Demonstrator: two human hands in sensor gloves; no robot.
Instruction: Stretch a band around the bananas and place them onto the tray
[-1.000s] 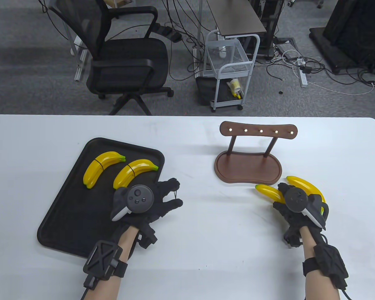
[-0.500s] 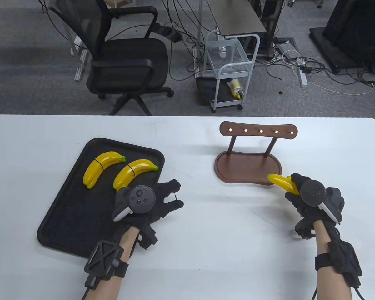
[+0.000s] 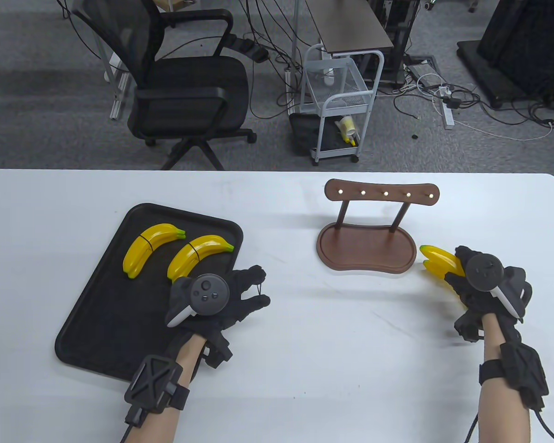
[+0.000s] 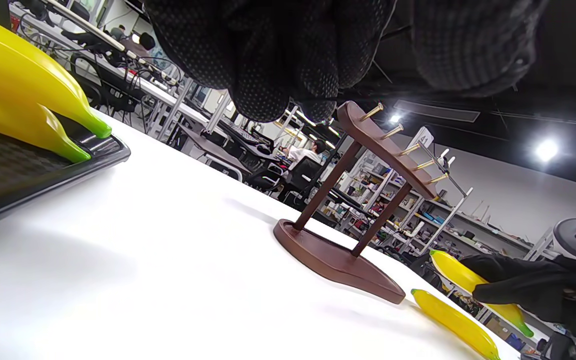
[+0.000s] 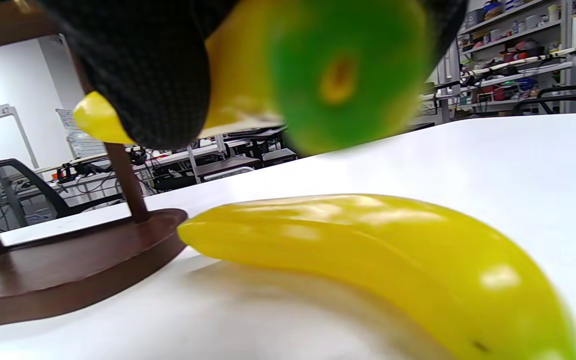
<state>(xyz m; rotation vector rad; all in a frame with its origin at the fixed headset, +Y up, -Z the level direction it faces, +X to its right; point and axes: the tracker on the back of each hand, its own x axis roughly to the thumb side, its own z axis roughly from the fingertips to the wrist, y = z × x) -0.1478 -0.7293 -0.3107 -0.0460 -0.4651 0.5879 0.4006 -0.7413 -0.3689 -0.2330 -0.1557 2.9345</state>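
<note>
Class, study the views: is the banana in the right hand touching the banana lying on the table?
Apart. The left wrist view shows the held banana raised in the right hand, with background visible between it and the lying banana.

There are four banded bananas (image 3: 148,247) in two pairs on one black tray (image 3: 97,323) at left; two loose bananas (image 3: 438,263) at right; one wooden rack (image 3: 367,244); two gloved hands (image 3: 221,300).

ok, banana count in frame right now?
6. Two banded pairs lie on the tray: left pair, right pair. One banana is held in the right hand, shown at; one lies on the table under it. None visibly hidden.
</note>
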